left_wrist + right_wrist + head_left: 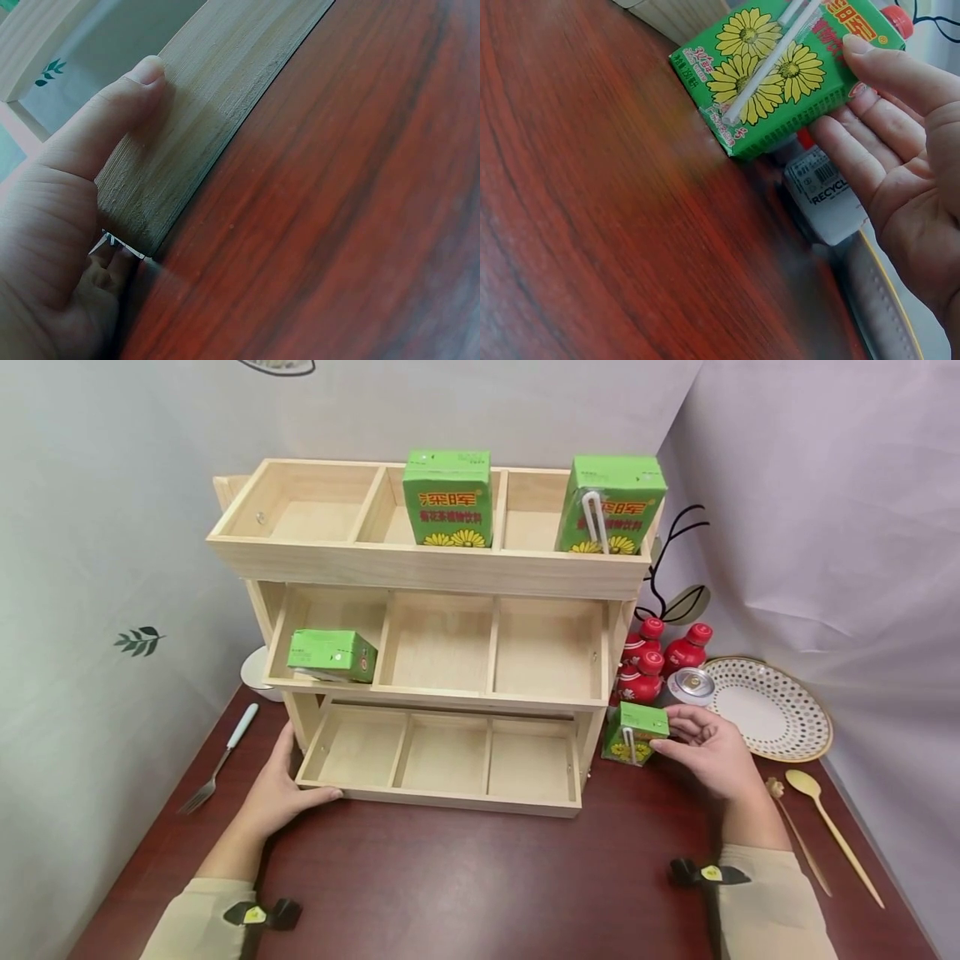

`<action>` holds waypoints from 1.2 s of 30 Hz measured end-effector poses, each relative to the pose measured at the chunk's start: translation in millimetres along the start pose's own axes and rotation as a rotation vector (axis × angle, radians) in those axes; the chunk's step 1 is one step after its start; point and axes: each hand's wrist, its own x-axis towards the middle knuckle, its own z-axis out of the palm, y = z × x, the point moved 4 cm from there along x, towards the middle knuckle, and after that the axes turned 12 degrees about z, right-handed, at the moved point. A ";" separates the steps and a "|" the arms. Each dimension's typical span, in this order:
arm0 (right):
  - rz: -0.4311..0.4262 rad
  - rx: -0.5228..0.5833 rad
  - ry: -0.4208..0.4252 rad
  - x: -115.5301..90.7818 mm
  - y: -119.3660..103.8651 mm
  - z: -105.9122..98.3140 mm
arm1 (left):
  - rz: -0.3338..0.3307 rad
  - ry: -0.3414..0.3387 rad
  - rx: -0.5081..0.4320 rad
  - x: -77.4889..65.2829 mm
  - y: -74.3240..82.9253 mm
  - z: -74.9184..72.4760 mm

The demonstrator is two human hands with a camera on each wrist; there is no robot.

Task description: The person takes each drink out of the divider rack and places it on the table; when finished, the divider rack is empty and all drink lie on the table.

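Head view shows a wooden rack (427, 570) of three tiers, each with three compartments, standing on a dark red table (487, 877). At the rack's lower left corner, the left hand (277, 793) grips the bottom tray: its thumb lies along the front board, while the other fingers reach round the end, partly hidden. Just beside the rack's lower right end, the right hand (712, 752) pinches a green box (639, 733) between the thumb on its front and fingers at its side; the box is roughly upright, a white straw on its front. Whether its base touches the table cannot be told.

The rack's top tier bears two more boxes, both upright: the centre box (448, 500) and the right box (622, 510). Its middle tier has the lying box (330, 652) in the left compartment.

Right of the rack, behind the pinched box, stand three red bottles (686, 652) and a can (690, 687); farther right come a dotted plate (750, 702), then a gold spoon (840, 835) with a thin utensil (802, 835) beside it. Left of the rack are a white bowl (257, 668), partly hidden, and a fork (219, 768).
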 end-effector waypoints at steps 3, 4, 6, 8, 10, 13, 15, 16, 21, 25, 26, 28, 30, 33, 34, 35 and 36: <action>-0.010 -0.006 -0.006 0.3 -0.5 -0.2 | -0.002 0.001 0.008 -0.1 -0.1 0.0; -0.010 -0.009 -0.006 0.4 -0.8 -0.4 | -0.002 0.000 0.011 -0.2 -0.1 0.0; -0.010 -0.017 -0.007 0.5 -1.8 -0.7 | -0.001 0.001 0.018 -0.4 -0.1 -0.2; -0.008 -0.031 -0.008 0.9 -2.9 -1.0 | 0.000 0.002 0.023 -0.4 -0.1 -0.7; -0.002 -0.044 -0.007 1.2 -3.7 -1.6 | 0.002 0.003 0.027 -0.2 0.0 -1.2; -0.006 -0.072 -0.013 1.8 -5.2 -2.8 | 0.004 0.006 0.027 0.1 0.0 -1.6; -0.010 -0.087 -0.017 1.8 -6.3 -3.8 | 0.010 0.003 0.027 0.2 0.0 -1.4; -0.017 -0.099 -0.020 1.6 -7.0 -4.1 | 0.010 0.003 0.023 0.3 -0.1 -1.3; -0.053 -0.094 -0.024 -1.9 -13.4 -5.9 | 0.002 0.006 0.007 0.4 -0.2 -0.3; -0.141 0.071 -0.021 -6.8 -26.0 -8.4 | 0.002 0.005 -0.011 0.1 -0.4 0.0; -0.170 0.119 -0.012 -8.1 -29.6 -9.5 | 0.002 0.005 -0.012 -0.1 -0.3 0.1; -0.228 0.187 0.021 -11.1 -37.1 -11.8 | 0.005 0.002 -0.008 -0.3 -0.1 0.2; -0.294 0.239 0.058 -14.2 -44.7 -13.5 | 0.005 0.003 -0.002 -0.4 0.0 0.0; -0.402 0.317 0.115 -19.2 -57.6 -13.9 | 0.003 0.001 0.007 -0.4 0.1 -0.4; -0.445 0.363 0.118 -20.9 -62.5 -13.3 | 0.000 0.004 0.003 -0.3 -0.1 -0.6; -0.487 0.405 0.119 -22.6 -67.5 -12.4 | 0.001 0.003 0.003 -0.2 -0.1 -0.7; -0.524 0.445 0.120 -24.2 -72.4 -11.3 | 0.002 0.003 0.003 -0.1 -0.1 -0.8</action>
